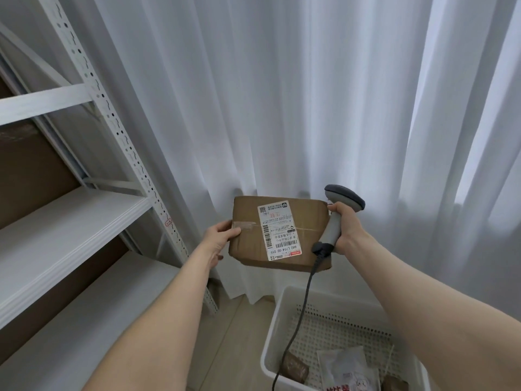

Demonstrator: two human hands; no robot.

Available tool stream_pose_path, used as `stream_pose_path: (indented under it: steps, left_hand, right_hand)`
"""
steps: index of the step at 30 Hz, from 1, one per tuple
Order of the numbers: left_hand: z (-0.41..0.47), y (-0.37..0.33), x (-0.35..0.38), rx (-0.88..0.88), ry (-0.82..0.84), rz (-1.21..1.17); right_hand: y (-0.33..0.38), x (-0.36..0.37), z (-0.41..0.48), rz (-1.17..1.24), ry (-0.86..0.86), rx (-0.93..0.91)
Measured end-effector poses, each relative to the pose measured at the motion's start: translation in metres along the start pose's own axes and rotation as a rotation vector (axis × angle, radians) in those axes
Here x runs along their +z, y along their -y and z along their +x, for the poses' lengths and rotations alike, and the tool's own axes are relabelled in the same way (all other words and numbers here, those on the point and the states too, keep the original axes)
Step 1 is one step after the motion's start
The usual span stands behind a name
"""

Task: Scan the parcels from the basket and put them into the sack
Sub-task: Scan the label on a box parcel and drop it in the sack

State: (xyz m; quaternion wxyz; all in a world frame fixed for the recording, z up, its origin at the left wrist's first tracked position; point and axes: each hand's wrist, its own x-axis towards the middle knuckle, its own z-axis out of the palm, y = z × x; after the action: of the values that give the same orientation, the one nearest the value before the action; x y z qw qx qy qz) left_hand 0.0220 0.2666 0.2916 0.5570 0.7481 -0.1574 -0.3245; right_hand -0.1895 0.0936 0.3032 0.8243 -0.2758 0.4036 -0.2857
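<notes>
My left hand (218, 239) grips the left edge of a brown cardboard parcel (248, 241), held up in the air with its white shipping label (279, 231) facing me. My right hand (345, 228) grips the handle of a grey barcode scanner (342, 206) at the parcel's right edge; the scanner's dark head points up and to the right. Its cable (298, 320) hangs down into the white perforated basket (275, 331) at the lower right. A white plastic mailer (346, 368) and small brown parcels (294, 368) lie in the basket. No sack is in view.
A white metal rack (118, 136) with white shelves (64, 230) stands on the left, brown cardboard behind it. White curtains (310, 94) hang across the back. A strip of light wooden floor (242, 314) shows between the rack and the basket.
</notes>
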Motion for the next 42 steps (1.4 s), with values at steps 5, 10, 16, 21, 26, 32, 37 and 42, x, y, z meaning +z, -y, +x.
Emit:
stream_pose_path:
  steps: [5, 10, 16, 21, 26, 32, 37, 42]
  left_hand:
    - [-0.003, 0.002, 0.011, -0.010, 0.008, -0.126]
    - [-0.002, 0.001, 0.017, 0.065, 0.020, -0.130]
    - [-0.001, -0.009, 0.025, 0.119, 0.076, -0.172]
    - [-0.004, -0.019, 0.031, 0.184, 0.099, -0.124]
    - [-0.004, -0.026, 0.029, 0.143, 0.127, -0.062]
    - [-0.003, -0.027, 0.020, 0.048, 0.171, 0.007]
    - [0.000, -0.017, 0.018, -0.020, 0.085, -0.161]
    - [0.004, -0.006, 0.004, -0.072, 0.004, -0.168]
  right_hand:
    - [-0.003, -0.006, 0.000, 0.003, -0.021, -0.008]
    - [-0.002, -0.011, 0.002, 0.036, -0.076, -0.013]
    - [-0.011, -0.020, 0.005, 0.109, -0.111, 0.025]
    - [-0.014, -0.025, 0.006, 0.144, -0.161, 0.047]
    - [-0.011, -0.023, 0.005, 0.129, -0.165, 0.044]
    - [-0.005, -0.010, 0.001, 0.026, -0.130, 0.027]
    - [-0.009, 0.000, 0.001, -0.068, -0.121, -0.009]
    - [-0.023, 0.003, 0.004, -0.147, -0.100, -0.007]
